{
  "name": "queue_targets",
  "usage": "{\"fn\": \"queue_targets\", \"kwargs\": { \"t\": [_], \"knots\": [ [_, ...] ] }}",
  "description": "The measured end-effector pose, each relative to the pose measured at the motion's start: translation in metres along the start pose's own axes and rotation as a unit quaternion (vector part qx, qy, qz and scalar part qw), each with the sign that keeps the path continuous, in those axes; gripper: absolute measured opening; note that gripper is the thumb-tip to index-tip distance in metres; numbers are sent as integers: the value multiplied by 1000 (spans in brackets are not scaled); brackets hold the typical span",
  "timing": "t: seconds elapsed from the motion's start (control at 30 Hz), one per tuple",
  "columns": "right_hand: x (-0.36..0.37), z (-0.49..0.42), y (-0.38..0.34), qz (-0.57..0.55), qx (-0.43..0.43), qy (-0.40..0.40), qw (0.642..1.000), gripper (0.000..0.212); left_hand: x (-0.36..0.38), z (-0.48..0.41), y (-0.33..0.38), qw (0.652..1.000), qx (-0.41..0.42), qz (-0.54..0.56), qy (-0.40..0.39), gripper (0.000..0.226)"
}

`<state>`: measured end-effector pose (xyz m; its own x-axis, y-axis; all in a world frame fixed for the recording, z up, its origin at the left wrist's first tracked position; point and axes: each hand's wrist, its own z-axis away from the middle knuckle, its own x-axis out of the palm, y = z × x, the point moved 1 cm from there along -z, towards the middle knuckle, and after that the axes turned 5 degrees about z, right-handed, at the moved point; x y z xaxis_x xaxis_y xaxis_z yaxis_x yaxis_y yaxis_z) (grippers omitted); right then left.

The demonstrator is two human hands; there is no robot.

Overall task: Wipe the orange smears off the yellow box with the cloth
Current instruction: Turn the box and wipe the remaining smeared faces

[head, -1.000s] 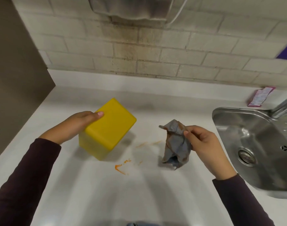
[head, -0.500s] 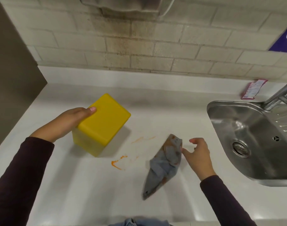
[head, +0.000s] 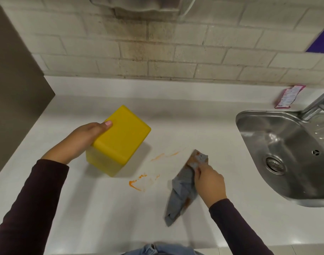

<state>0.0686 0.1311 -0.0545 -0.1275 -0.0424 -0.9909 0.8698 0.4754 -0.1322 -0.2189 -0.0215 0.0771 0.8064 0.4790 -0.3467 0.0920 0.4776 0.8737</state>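
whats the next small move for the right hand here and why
Probably lift the cloth and carry it to the yellow box. The right hand pinches the cloth down on the counter, apart from the box, while the left hand holds the box tilted.

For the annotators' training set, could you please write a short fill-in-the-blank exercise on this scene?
1. The left hand grips the ____ box.
2. The right hand pinches the grey ____ on the counter.
3. Orange smears lie between box and ____.
4. The steel ____ sits right of the cloth.

Missing words: yellow; cloth; cloth; sink
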Motion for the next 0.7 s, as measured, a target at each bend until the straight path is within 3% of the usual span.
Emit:
{"fn": "queue_targets", "kwargs": {
  "t": [0.1, 0.23, 0.33, 0.43, 0.7],
  "knots": [
    [-24, -3, -4, -209, 33, 54, 976, 12, -1, 0, -1, 1000, 0, 3, 6, 48],
    [-57, -8, -15, -421, 74, 84, 900, 14, -2, -1, 0, 1000, -2, 5, 2, 50],
    [-80, -10, -15, -402, 47, 147, 902, 19, -4, 0, -1, 1000, -3, 8, 1, 51],
    [-103, -14, -8, -337, 2, 185, 923, 9, -5, 0, -1, 1000, -3, 13, -2, 52],
    [-130, -29, -1, -239, -34, 141, 960, 8, -7, 0, -3, 1000, 0, 21, -4, 54]
  ]
}}
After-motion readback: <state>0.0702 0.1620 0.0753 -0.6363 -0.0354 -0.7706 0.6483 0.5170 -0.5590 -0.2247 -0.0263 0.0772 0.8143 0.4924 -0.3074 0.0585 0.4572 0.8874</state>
